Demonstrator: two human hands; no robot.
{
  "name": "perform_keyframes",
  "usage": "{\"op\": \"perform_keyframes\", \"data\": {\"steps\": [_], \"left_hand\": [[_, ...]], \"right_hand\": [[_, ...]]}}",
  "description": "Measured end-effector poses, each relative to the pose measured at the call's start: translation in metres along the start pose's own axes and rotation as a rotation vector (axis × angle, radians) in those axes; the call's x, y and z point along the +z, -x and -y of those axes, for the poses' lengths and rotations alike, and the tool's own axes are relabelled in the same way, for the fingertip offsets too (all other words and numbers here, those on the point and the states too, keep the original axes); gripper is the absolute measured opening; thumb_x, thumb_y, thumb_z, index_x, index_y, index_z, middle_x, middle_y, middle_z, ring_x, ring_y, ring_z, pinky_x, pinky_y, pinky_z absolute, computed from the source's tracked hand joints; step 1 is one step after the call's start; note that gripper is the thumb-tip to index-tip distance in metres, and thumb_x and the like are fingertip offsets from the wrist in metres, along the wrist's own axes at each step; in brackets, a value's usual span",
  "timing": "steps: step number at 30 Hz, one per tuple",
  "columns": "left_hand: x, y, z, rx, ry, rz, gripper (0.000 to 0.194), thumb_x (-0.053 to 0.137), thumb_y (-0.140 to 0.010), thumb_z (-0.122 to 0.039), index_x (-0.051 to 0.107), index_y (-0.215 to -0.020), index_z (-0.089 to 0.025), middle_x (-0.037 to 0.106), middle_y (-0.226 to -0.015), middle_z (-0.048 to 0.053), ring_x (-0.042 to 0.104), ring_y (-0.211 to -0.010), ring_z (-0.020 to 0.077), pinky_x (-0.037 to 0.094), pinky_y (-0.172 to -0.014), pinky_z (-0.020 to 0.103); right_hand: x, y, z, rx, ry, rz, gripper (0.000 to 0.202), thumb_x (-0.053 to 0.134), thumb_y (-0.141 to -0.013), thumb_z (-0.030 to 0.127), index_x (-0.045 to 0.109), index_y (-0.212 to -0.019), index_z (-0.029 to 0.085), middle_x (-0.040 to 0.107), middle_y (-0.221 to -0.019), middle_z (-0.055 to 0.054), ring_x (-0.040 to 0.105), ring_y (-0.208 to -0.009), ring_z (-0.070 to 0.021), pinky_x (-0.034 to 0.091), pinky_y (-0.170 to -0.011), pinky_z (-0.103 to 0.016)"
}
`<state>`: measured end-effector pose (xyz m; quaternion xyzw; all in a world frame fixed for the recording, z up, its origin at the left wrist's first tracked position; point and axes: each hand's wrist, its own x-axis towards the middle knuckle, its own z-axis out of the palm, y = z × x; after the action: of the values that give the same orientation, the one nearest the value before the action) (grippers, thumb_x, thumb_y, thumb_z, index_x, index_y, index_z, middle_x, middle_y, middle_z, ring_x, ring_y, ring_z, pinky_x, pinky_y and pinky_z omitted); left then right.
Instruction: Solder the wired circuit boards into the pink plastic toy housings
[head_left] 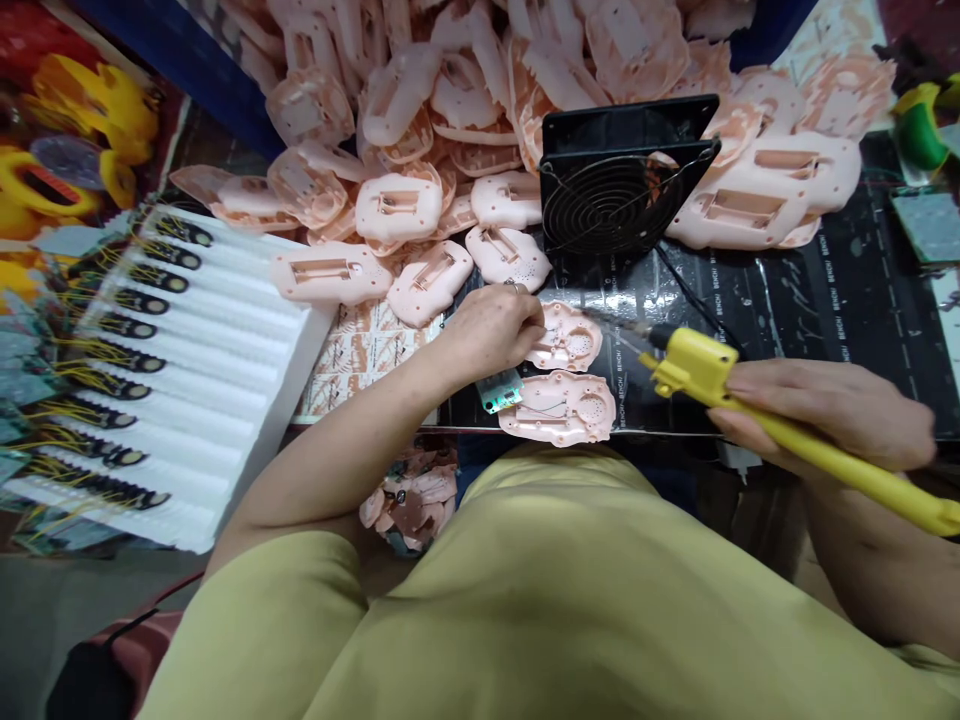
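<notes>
At the far left, bright yellow plastic toy shells (97,105) are piled beyond a cluster of thin green circuit boards (22,350). Next to these is a white ridged foam tray (240,330), with a row of small round black parts trailing yellow wires (135,390) along its left side. Right of the tray, several pale pink plastic shells with rectangular recesses (330,274) lie on the table, in front of a large heap of similar pink shells (405,95).

Near the middle, the left hand (495,325) has its fingers curled together at the left end of an upper pink shell, hollow side up (566,338); whether they pinch something is hidden. Just below that hand sits a small green rectangular circuit board (501,392), by the upper left corner of a lower pink shell, also hollow side up (559,415), at the table's near edge. Behind the two shells stands a square black fan with a wire guard (611,205).

Farther right, the right hand (825,405) grips a yellow plastic tool with a long handle (701,365), its thin tip pointing left toward the upper shell. Under it spreads a black glossy mat with white lettering (817,325).
</notes>
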<state>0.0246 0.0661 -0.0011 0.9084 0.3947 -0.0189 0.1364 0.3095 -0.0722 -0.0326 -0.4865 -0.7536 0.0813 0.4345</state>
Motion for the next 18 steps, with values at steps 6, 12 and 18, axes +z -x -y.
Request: {"op": "perform_keyframes", "data": {"steps": [6,12,18], "left_hand": [[-0.001,0.000,-0.001,-0.017,-0.023,0.015,0.020,0.058,-0.085,-0.020,0.076,-0.087,-0.014,0.074,-0.086,0.010,0.069,-0.085,0.0240,0.052,-0.082,0.036],[0.003,0.003,-0.003,-0.003,-0.048,-0.016,0.020,0.055,-0.087,-0.019,0.075,-0.086,-0.014,0.073,-0.086,0.010,0.068,-0.087,0.0246,0.052,-0.082,0.036],[-0.009,0.021,0.018,-0.046,0.295,-0.119,0.035,0.065,-0.089,-0.036,0.067,-0.117,-0.015,0.074,-0.109,0.010,0.068,-0.101,0.0226,0.052,-0.095,0.038]], "right_hand": [[0.003,0.000,0.003,-0.255,-0.078,0.018,0.029,0.082,-0.078,0.011,0.070,-0.101,0.025,0.075,-0.075,0.000,0.073,-0.063,-0.0179,0.063,-0.055,-0.024],[0.009,0.003,0.002,-0.220,0.105,-0.050,0.049,0.083,-0.081,0.024,0.065,-0.126,0.028,0.078,-0.086,0.002,0.074,-0.065,-0.0174,0.063,-0.058,-0.023],[0.005,0.012,0.007,-0.152,0.265,-0.084,0.065,0.080,-0.085,0.026,0.053,-0.144,0.029,0.079,-0.089,-0.001,0.075,-0.067,-0.0211,0.064,-0.058,-0.028]]}}
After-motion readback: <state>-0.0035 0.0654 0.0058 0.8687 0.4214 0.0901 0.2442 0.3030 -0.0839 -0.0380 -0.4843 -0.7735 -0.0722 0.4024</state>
